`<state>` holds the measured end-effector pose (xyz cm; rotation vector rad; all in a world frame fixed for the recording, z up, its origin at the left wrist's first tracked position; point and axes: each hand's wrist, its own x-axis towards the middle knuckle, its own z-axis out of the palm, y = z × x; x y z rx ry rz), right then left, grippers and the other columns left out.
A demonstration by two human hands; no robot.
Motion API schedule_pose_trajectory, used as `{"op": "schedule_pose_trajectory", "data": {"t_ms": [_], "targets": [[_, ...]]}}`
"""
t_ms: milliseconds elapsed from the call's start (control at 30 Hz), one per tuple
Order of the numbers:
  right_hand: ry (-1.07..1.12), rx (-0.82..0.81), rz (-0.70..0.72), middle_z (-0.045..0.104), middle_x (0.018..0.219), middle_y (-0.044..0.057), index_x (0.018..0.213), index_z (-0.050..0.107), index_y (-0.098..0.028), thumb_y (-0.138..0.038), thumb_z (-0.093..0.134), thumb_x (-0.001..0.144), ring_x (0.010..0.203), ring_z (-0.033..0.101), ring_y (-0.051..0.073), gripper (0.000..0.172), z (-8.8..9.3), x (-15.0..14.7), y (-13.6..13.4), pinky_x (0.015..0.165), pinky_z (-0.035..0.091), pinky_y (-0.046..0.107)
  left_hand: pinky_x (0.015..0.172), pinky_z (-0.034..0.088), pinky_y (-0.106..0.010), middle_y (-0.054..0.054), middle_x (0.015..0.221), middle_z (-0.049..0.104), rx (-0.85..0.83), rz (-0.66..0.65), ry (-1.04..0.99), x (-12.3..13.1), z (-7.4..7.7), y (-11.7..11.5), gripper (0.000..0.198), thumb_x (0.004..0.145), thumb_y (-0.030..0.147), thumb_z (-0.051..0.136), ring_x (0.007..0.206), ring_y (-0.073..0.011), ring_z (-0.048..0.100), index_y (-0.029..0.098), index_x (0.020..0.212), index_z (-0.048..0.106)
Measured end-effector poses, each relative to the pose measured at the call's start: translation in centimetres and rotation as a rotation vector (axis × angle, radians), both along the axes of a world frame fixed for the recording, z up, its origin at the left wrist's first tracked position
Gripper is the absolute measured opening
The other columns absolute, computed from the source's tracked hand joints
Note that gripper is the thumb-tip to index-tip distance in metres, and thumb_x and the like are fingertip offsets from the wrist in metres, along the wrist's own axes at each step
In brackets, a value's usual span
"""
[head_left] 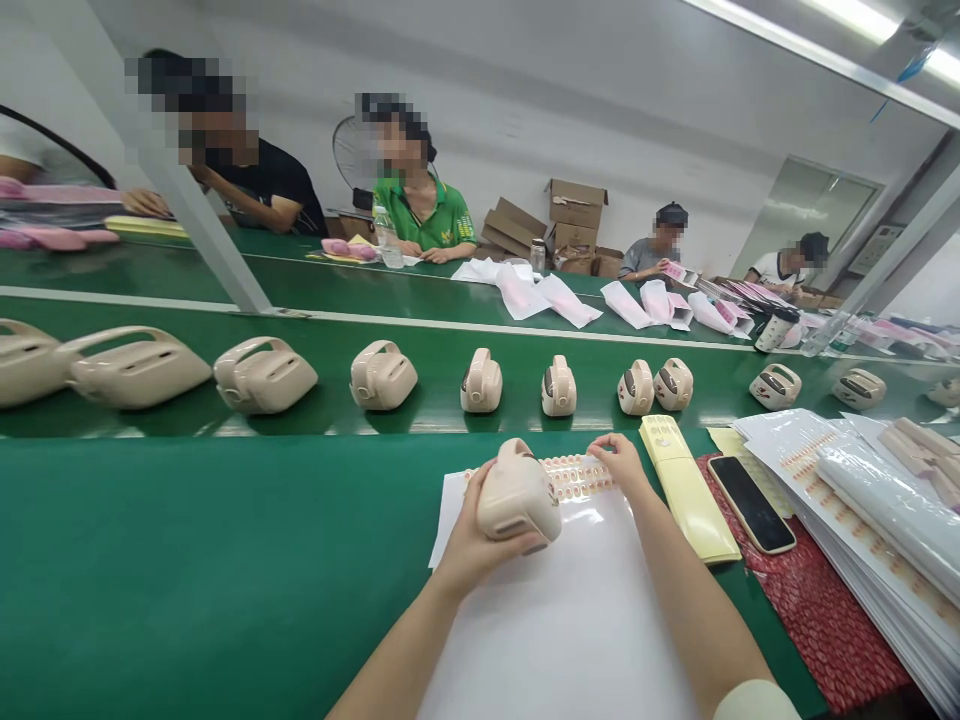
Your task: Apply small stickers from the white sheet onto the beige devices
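Observation:
My left hand (472, 540) is wrapped round a cream plastic appliance (519, 500) with a loop handle on top, tilted above the sheets. Under it lies a stack of white sheets (570, 620), with rows of small orange-rimmed stickers (581, 480) along the far edge. At the right end of those rows, my right hand (621, 463) has its thumb and forefinger pinched together against the sheet. Whatever is between these fingertips is too small to make out.
A belt (442, 420) carries several similar appliances (382, 375) across the front. To the right lie a yellow strip stack (686, 490), a phone (751, 503) on red bubble wrap (825, 620) and more sticker sheets (847, 540). Co-workers sit beyond a metal frame (195, 220).

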<state>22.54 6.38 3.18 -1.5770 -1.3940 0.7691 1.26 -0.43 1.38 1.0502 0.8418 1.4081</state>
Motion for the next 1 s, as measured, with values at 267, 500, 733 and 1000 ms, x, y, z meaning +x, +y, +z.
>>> {"op": "schedule_pose_trajectory", "data": {"t_ms": [267, 500, 733, 1000], "targets": [[0.337, 0.014, 0.376, 0.056, 0.086, 0.004, 0.058, 0.061, -0.020, -0.042, 0.072, 0.058, 0.096, 0.054, 0.021, 0.024, 4.4, -4.1, -5.5, 0.078, 0.046, 0.034, 0.089, 0.037, -0.047, -0.009, 0.113, 0.055, 0.281, -0.016, 0.292, 1.0, -0.3, -0.7, 0.077, 0.039, 0.006, 0.079, 0.104, -0.0335, 0.050, 0.027, 0.109, 0.057], [0.167, 0.104, 0.354, 0.051, 0.084, 0.003, 0.058, 0.062, -0.021, -0.033, 0.069, 0.064, 0.090, 0.053, 0.019, 0.015, 3.9, -4.8, -6.6, 0.079, 0.045, 0.036, 0.096, 0.029, -0.051, -0.010, 0.110, 0.057, 0.305, -0.039, 0.212, 1.1, 0.0, -0.6, 0.071, 0.038, 0.001, 0.077, 0.115, -0.0371, 0.044, 0.026, 0.103, 0.061], [0.054, 0.198, 0.353, 0.049, 0.084, 0.002, 0.062, 0.058, -0.021, -0.027, 0.063, 0.070, 0.090, 0.053, 0.019, 0.011, 4.0, -4.9, -7.1, 0.081, 0.044, 0.037, 0.097, 0.028, -0.054, -0.009, 0.109, 0.057, 0.312, -0.058, 0.198, 1.0, -0.2, -0.6, 0.069, 0.040, 0.004, 0.078, 0.115, -0.0372, 0.043, 0.027, 0.103, 0.061], [-0.132, 0.438, 0.312, 0.054, 0.086, 0.005, 0.070, 0.059, -0.022, -0.027, 0.054, 0.080, 0.086, 0.055, 0.019, 0.012, 2.5, -5.1, -7.8, 0.079, 0.047, 0.038, 0.097, 0.027, -0.054, -0.009, 0.108, 0.057, 0.286, -0.058, 0.174, 1.1, 0.2, -0.7, 0.070, 0.038, 0.000, 0.077, 0.113, -0.0366, 0.045, 0.026, 0.101, 0.062]]}}
